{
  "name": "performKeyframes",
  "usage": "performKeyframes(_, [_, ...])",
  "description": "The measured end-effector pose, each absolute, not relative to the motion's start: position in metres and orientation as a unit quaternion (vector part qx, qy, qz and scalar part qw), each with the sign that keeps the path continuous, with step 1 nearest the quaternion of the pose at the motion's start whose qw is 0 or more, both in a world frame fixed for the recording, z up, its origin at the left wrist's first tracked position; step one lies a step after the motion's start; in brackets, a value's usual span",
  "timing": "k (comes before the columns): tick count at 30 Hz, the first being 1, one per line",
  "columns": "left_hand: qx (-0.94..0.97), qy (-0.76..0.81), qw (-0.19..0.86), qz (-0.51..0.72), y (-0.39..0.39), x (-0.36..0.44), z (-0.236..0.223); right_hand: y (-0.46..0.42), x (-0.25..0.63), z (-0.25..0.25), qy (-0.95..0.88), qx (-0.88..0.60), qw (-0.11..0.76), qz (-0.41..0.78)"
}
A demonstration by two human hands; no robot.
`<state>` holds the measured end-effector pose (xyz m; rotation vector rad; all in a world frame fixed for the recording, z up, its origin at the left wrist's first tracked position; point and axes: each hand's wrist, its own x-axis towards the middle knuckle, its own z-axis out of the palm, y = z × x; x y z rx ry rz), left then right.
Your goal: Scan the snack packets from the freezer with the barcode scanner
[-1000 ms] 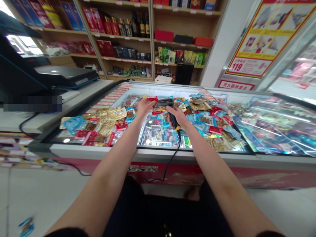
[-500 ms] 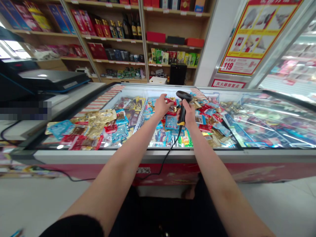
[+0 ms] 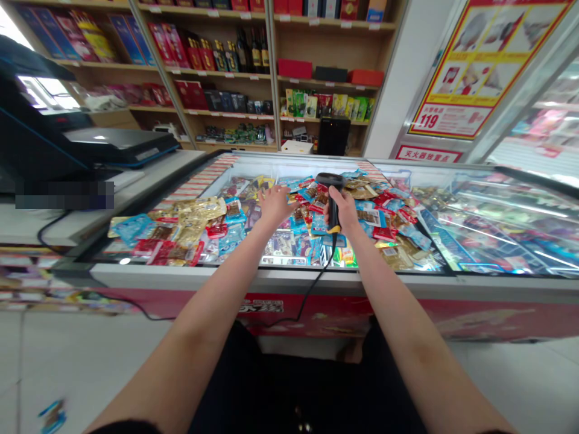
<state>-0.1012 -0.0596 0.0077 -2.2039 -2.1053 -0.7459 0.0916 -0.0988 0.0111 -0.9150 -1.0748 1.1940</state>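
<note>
In my right hand (image 3: 344,211) is a black barcode scanner (image 3: 333,208) with a yellow tip at the foot of its grip, held upright with its head toward the far side. A black cable (image 3: 312,289) hangs from it over the freezer's front edge. My left hand (image 3: 275,206) hovers to the left of the scanner with its fingers spread and nothing in them. Below and beyond both hands lie many small snack packets (image 3: 371,214) in blue, red and gold, heaped on the glass top. A second heap of packets (image 3: 181,226) lies to the left.
The chest freezer (image 3: 217,278) runs across the view. At the left stands a counter (image 3: 181,161) with a flat dark device (image 3: 122,144). Shelves (image 3: 226,73) with bottles and boxes rise behind. A packet (image 3: 53,416) lies on the floor at lower left.
My left hand has moved left, away from the scanner and the red packet at its fingers, and its fingers have spread. My right hand still holds the scanner. The view has shifted slightly.
</note>
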Motion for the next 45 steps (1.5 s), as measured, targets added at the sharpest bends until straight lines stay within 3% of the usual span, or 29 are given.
performKeyframes(6, [-0.672,-0.726,0.025,-0.145,-0.097,-0.181,0.000,-0.101,0.061,0.008,-0.509,-0.385,0.566,0.523])
performKeyframes(13, [-0.550,-0.819,0.019,-0.164,-0.153,-0.289,-0.012,-0.102,0.022,0.006,-0.551,-0.388,0.527,0.519])
performKeyframes(17, [-0.518,-0.840,-0.045,-0.157,-0.167,-0.328,-0.021,-0.101,0.007,0.005,-0.567,-0.393,0.497,0.526])
performKeyframes(38, [-0.611,-0.781,-0.080,-0.102,-0.066,-0.272,0.001,-0.093,-0.003,-0.007,-0.560,-0.400,0.489,0.536])
performKeyframes(45, [-0.481,-0.858,0.009,-0.181,-0.103,-0.356,0.001,-0.094,-0.002,-0.006,-0.569,-0.393,0.490,0.530])
